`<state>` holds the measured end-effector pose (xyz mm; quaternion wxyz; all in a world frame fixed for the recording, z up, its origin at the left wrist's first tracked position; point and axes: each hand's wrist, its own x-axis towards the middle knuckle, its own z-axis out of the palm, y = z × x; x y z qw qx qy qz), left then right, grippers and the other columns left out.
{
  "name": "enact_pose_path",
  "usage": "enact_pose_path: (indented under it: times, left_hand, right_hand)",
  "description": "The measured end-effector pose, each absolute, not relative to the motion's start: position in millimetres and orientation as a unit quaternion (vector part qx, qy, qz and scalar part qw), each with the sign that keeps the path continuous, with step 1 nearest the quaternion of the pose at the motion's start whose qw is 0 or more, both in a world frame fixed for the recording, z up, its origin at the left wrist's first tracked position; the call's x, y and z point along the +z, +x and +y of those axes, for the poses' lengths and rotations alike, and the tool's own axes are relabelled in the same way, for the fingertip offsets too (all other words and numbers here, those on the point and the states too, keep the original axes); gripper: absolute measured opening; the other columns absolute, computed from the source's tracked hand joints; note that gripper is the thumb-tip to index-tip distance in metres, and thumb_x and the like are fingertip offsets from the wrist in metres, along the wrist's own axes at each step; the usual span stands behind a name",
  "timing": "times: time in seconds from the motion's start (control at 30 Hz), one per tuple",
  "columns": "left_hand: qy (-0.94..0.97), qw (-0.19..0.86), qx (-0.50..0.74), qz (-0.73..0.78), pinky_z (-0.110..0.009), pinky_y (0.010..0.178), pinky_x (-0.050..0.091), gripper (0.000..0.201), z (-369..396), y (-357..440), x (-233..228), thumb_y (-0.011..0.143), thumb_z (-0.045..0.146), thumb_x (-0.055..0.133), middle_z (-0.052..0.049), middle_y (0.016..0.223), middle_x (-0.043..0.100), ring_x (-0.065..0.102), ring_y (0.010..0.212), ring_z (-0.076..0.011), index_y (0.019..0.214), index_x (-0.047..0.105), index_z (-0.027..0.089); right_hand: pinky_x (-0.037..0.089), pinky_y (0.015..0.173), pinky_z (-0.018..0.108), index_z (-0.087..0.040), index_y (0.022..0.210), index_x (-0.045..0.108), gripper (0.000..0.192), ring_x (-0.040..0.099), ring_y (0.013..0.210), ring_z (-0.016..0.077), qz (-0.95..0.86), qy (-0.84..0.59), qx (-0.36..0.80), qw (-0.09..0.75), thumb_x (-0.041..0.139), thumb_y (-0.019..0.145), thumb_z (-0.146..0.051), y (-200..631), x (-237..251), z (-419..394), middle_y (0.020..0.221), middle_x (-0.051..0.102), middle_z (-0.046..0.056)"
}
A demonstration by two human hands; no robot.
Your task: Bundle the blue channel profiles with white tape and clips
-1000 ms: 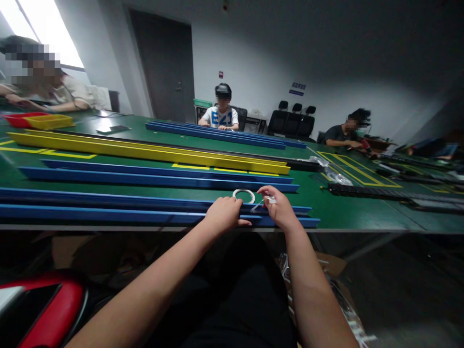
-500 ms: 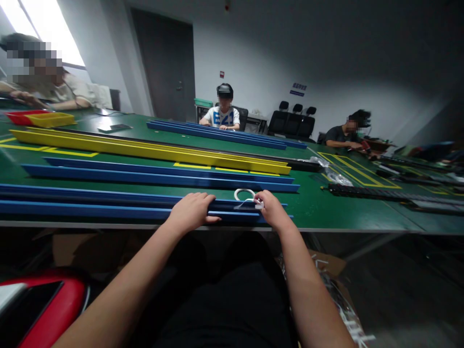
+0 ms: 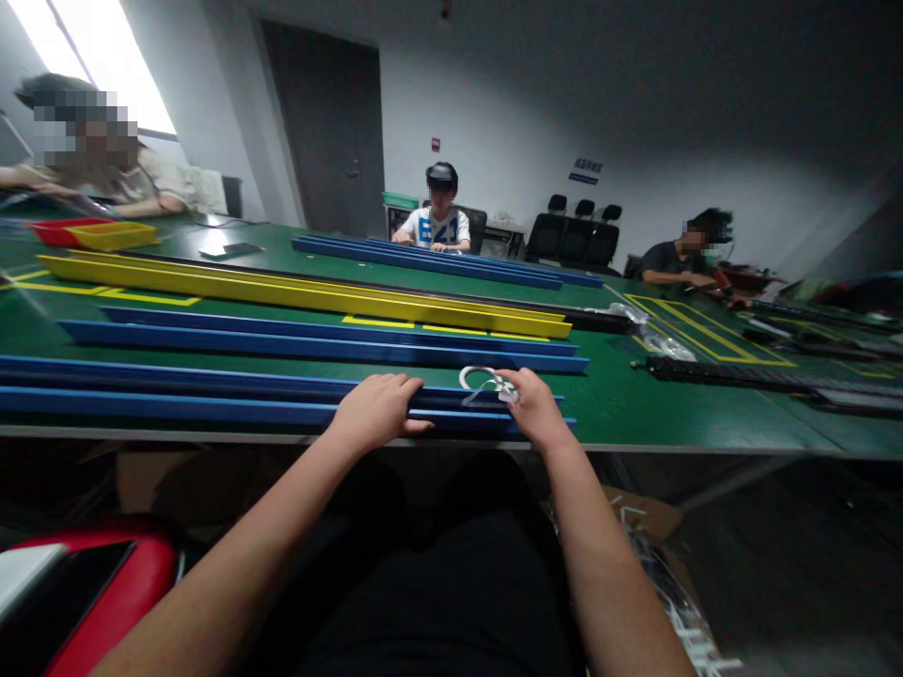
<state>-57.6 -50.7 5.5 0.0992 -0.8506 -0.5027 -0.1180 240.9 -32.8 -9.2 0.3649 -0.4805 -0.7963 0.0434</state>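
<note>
My left hand [image 3: 373, 411] lies across the near blue rail [image 3: 212, 401], fingers over its far edge and thumb along the near side. A long dark bar [image 3: 455, 399] runs inside this rail. Close to the rail's right end, my right hand [image 3: 534, 406] is closed in a pinch on a white, partly see-through strip of tape [image 3: 506, 387]. Just left of these fingers is a white ring [image 3: 466, 376], like a roll of tape; whether the strip joins it I cannot tell.
Beyond lie another blue rail [image 3: 317, 348], a yellow rail [image 3: 282, 291] and more blue rails [image 3: 423, 263] on the green table [image 3: 621, 414]. Black strips [image 3: 734, 376] lie at right. Red and yellow trays [image 3: 113, 235] stand at far left. Several people sit around the table.
The view has shifted slightly, moving everything a little to the right. The strip at my right fingers has lifted and curves more. My left hand keeps its place on the rail.
</note>
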Motion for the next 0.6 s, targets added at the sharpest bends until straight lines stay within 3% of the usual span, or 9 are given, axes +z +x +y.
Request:
enact_pose_path:
  times: [0.1,0.3,0.47,0.6]
  left_hand:
    - [-0.853,0.101,-0.122,-0.498,-0.038,0.086,0.041,0.064,-50.7,-57.5,5.6,0.074,0.067,0.06,-0.008,0.101,0.067,0.061,0.097,-0.0275,0.122,0.055,0.024]
    - [-0.851,0.087,-0.122,-0.504,-0.038,0.086,0.041,0.063,-50.3,-57.7,6.2,0.073,0.065,0.063,-0.009,0.1,0.067,0.061,0.097,-0.0275,0.121,0.055,0.025]
    - [-0.852,0.089,-0.128,-0.5,-0.038,0.086,0.041,0.063,-49.3,-58.5,4.5,0.074,0.066,0.062,-0.008,0.099,0.067,0.061,0.097,-0.0271,0.121,0.055,0.025]
    - [-0.855,0.106,-0.129,-0.491,-0.038,0.084,0.041,0.063,-47.7,-58.9,2.5,0.074,0.067,0.061,-0.008,0.098,0.067,0.061,0.094,-0.0272,0.12,0.056,0.024]
  right_hand:
    - [0.045,0.082,0.027,-0.025,0.128,0.058,0.056,0.057,0.088,0.0157,-0.799,-0.484,0.037,0.355,0.049,0.077,-0.002,239.9,-10.1,-33.3,0.096,0.06,0.004]
    - [0.044,0.081,0.027,-0.021,0.105,0.065,0.037,0.057,0.087,0.0165,-0.791,-0.522,-0.007,0.319,0.049,0.078,-0.002,236.7,-12.7,-36.3,0.093,0.06,0.005]
    - [0.042,0.082,0.026,-0.022,0.104,0.061,0.034,0.057,0.091,0.0164,-0.803,-0.509,-0.003,0.309,0.048,0.079,-0.002,235.6,-9.1,-39.6,0.096,0.061,0.004]
    - [0.04,0.076,0.024,-0.022,0.093,0.06,0.012,0.057,0.086,0.0153,-0.823,-0.49,0.011,0.288,0.049,0.09,-0.018,236.0,-6.0,-41.6,0.093,0.063,0.003]
